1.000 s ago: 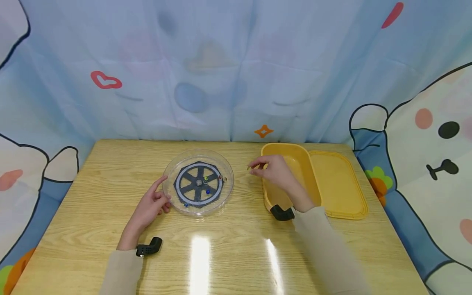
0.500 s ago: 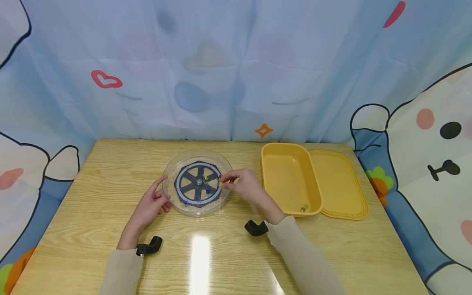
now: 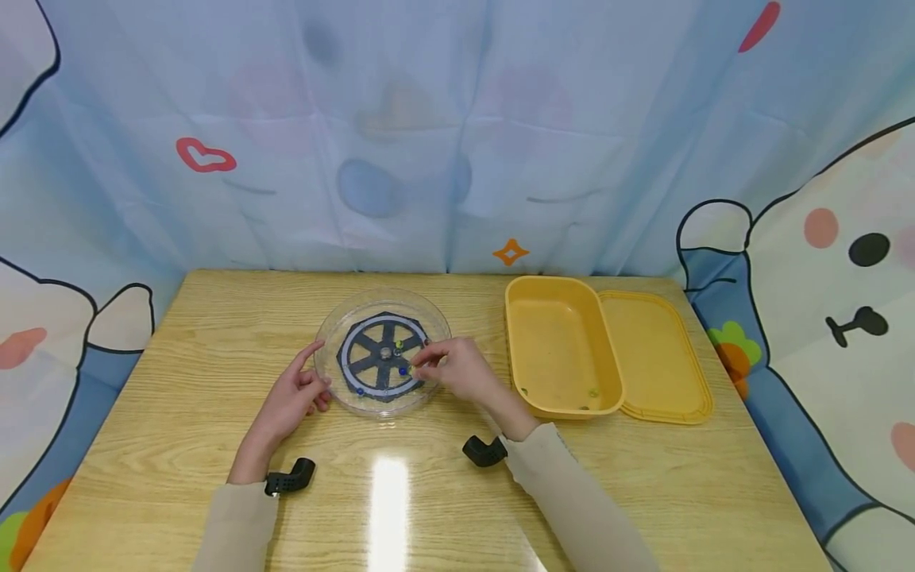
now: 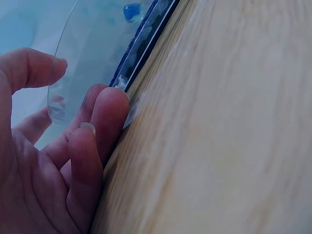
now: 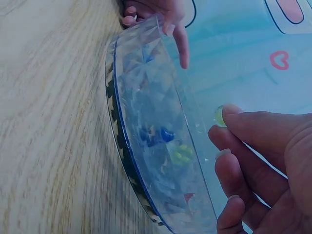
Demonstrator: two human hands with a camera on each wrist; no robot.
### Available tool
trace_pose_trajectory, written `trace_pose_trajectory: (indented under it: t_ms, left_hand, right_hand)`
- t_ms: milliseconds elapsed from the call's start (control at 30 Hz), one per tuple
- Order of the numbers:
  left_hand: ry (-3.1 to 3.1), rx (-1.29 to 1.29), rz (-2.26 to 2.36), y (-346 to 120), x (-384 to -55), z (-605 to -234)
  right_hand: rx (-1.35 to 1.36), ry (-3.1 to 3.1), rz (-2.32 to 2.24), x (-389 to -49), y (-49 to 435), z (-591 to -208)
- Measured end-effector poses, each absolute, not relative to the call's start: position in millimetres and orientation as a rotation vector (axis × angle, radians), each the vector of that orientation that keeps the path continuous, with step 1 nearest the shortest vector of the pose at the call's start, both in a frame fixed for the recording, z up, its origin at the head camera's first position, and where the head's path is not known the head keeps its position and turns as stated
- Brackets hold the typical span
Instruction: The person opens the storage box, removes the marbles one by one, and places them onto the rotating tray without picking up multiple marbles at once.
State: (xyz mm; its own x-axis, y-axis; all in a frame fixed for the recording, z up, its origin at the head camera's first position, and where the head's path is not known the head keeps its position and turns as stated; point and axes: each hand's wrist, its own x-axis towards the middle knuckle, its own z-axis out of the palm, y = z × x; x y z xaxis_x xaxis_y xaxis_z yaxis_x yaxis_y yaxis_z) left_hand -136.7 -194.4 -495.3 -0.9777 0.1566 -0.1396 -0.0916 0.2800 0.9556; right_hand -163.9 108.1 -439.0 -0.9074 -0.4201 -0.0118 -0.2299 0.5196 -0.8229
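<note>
Pinching a small yellow-green marble (image 5: pixel 219 117) between thumb and index finger, the right hand (image 3: pixel 461 368) has it up above the rim, over the right half of a clear round dish (image 3: pixel 386 296). Over on the far side, the left hand (image 3: pixel 289 401) is relaxed and part open, its index finger reaching to the left rim and other fingertips resting against the dish's side. Through that dish we see a dark wheel shape with six spokes (image 3: pixel 389 327), and around it sit a blue marble (image 3: pixel 360 392) near the lower left edge, a second, darker blue one (image 3: pixel 403 372) right by the right hand's fingertips, and a greenish one (image 3: pixel 399 345) just above. To the right stands a yellow box (image 3: pixel 565 342), its near end dotted with little greenish bits (image 3: pixel 593 392), probably marbles, though they are too faint to be sure. Beside it lies a matching yellow lid (image 3: pixel 654 357); everything shares the pale wooden table (image 3: pixel 214 349), with a blue patterned curtain (image 3: pixel 272 87) behind.
</note>
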Motion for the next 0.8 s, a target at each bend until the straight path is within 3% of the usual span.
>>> trace_pose_trajectory:
  t_ms: [433,800]
  left_hand:
    - [2.348,0.039,1.756,-193,-137,-496]
    - [2.353,0.022,1.750,-192,-137,-494]
  right_hand:
    - [-0.496,2.552,-1.405,-169,129,-425]
    - [-0.377,2.749,-1.319,-181,183,-393]
